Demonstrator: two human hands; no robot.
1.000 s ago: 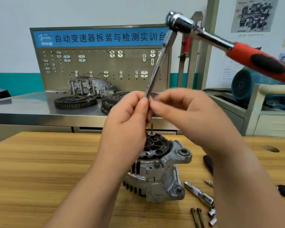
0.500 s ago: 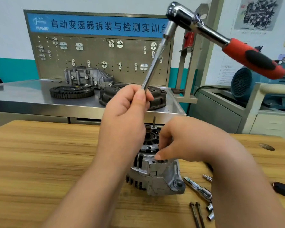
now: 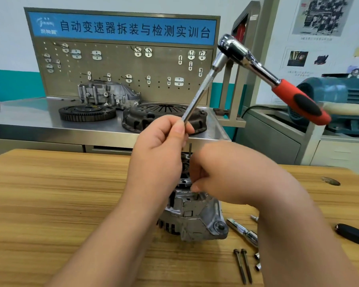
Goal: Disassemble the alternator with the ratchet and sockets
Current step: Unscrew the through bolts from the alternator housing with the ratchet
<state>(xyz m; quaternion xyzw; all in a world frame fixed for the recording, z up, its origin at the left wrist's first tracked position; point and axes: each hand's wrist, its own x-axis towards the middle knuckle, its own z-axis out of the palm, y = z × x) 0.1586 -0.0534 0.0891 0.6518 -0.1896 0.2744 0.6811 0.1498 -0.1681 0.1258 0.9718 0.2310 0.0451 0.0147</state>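
Two hands at alternator [image 3: 192, 216] mid-table | our left hand [image 3: 160, 154] pinches extension bar [image 3: 199, 94] above it; ratchet [image 3: 263, 71] top-heavy, may topple | right hand [image 3: 226, 175] fingers curled on alternator's top; grip unclear

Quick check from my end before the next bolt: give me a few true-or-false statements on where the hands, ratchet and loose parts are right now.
1. The left hand holds the lower end of the extension bar. True.
2. The ratchet lies flat on the wooden table. False: it is up in the air on top of the bar, its red handle sticking out to the right.
3. The right hand is on top of the alternator. True.
4. Two long bolts lie on the table to the right of the alternator. True.
5. The alternator sits on the steel bench. False: it stands on the wooden table.
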